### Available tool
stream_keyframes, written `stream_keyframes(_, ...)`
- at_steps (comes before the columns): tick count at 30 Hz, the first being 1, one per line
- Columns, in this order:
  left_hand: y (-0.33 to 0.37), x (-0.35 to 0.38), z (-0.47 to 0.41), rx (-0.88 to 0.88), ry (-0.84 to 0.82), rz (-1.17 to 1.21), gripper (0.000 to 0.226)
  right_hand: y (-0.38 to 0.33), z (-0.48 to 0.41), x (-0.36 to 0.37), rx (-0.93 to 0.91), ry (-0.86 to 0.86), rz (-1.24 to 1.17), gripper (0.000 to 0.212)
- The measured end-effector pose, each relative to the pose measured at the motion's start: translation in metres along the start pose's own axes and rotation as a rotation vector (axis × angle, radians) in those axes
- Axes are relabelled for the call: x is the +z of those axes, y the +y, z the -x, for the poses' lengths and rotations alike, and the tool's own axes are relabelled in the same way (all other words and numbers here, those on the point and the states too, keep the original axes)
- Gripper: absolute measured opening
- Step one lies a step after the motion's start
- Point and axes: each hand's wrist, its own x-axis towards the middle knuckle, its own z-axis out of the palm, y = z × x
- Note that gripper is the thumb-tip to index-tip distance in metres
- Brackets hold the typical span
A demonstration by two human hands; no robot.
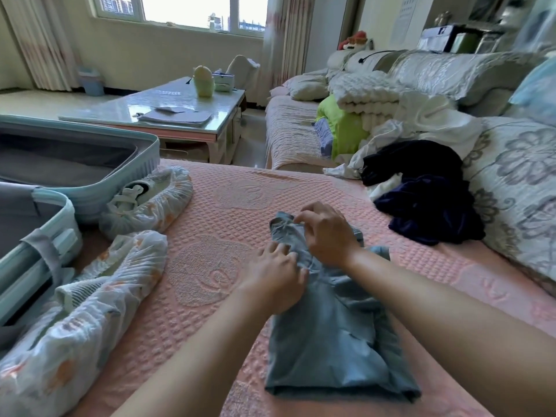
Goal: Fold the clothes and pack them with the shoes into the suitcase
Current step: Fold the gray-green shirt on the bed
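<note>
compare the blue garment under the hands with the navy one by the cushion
The blue garment is folded into a flat, narrow strip; the navy garment is a crumpled heap. The blue garment is pale grey-blue; the navy garment is almost black. The left hand and right hand grip the blue garment; no hand touches the navy garment. Both lie on the pink cover, outside the suitcase.

head | worn, wide-angle | faces forward and down | close above left hand [276,279], right hand [326,237]
</note>
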Motion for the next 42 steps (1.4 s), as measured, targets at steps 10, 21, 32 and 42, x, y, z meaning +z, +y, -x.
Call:
stream_keyframes(10,0.032,0.023,0.001,-0.049,-0.346,-0.107,0.100,0.059,0.090,-0.052,0.338,-0.576,0.135,0.059)
stream_keyframes(21,0.127,0.025,-0.011,0.329,0.062,-0.043,0.039,0.088,0.086,-0.082,0.692,-0.395,-0.204,0.025)
stream_keyframes(32,0.108,0.010,-0.007,-0.220,0.355,0.646,0.020,0.072,0.061,-0.085,0.913,-0.157,-0.620,0.017)
stream_keyframes(42,0.069,-0.006,0.008,-0.307,0.136,0.041,0.032,0.028,0.046,-0.071,0.666,-0.200,-0.521,0.024)
